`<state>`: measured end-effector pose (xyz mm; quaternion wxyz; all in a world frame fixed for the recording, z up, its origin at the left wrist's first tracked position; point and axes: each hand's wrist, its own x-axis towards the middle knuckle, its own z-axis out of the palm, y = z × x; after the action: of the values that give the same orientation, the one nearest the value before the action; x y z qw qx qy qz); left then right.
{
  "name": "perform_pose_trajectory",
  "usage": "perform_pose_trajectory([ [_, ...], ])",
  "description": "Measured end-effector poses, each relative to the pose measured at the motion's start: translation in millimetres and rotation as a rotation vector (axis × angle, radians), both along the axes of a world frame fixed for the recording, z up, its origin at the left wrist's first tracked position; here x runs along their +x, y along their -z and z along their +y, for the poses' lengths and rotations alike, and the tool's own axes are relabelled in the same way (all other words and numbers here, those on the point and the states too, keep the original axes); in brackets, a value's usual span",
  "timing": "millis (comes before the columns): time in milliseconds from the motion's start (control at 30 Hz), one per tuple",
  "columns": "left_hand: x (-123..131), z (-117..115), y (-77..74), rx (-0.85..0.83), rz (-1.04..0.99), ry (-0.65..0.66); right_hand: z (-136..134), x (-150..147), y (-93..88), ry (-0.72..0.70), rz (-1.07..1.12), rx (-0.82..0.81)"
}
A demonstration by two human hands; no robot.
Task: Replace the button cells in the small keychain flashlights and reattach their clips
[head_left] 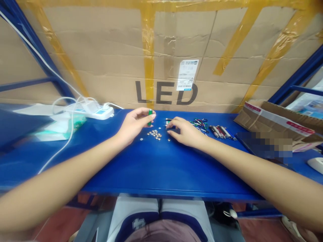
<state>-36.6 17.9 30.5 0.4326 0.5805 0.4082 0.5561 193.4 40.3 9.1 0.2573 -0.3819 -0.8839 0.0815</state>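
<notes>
My left hand (137, 122) pinches a small green cylinder (150, 117), like a mini flashlight barrel, upright between thumb and fingers. Below and right of it, several small round metal pieces that look like button cells (154, 134) lie loosely scattered on the blue tabletop (141, 168). My right hand (183, 131) hovers low on their right, fingers curved and thumb apart, with nothing visible between the tips. Just behind its fingertips lie slim silver and black tubes (168, 120), partly covered by the hand; whether it touches them I cannot tell.
Coloured carabiner clips (200, 121) and a row of small cylinders (222, 131) lie farther right, before an open cardboard box (277, 124). A white power strip (98, 111) with cables sits at the left. A large carton (113, 60) walls off the back.
</notes>
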Motion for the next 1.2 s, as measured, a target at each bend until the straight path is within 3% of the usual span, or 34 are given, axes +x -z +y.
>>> perform_pose_trajectory([
  [100,-2.1,2.8,2.6,0.003,0.056,-0.016,12.8,-6.0,-5.7,-0.028,-0.157,0.065],
  [233,-4.0,5.5,5.6,0.037,0.147,-0.021,27.6,-19.3,-10.2,-0.045,-0.249,0.036],
  [633,-5.0,5.7,13.6,-0.046,0.242,-0.015,43.4,-39.9,-4.9,0.033,-0.112,-0.107],
  [767,-3.7,3.0,13.0,-0.046,0.248,-0.017,30.8,-38.7,-16.0,0.104,0.020,-0.151],
  [833,-3.0,1.3,13.5,-0.033,0.285,-0.031,18.8,-35.8,-22.1,0.158,0.272,-0.315],
  [933,-0.9,-2.0,15.7,-0.025,0.352,-0.034,-2.4,-30.6,-26.3,0.091,0.540,-0.506],
  [1100,6.1,-9.0,20.2,-0.027,0.390,0.079,-27.4,-25.9,-19.2,0.043,0.619,-0.589],
  [1200,9.4,-13.1,20.7,0.066,0.466,0.091,-30.4,-23.4,-13.9,0.022,0.646,-0.622],
])
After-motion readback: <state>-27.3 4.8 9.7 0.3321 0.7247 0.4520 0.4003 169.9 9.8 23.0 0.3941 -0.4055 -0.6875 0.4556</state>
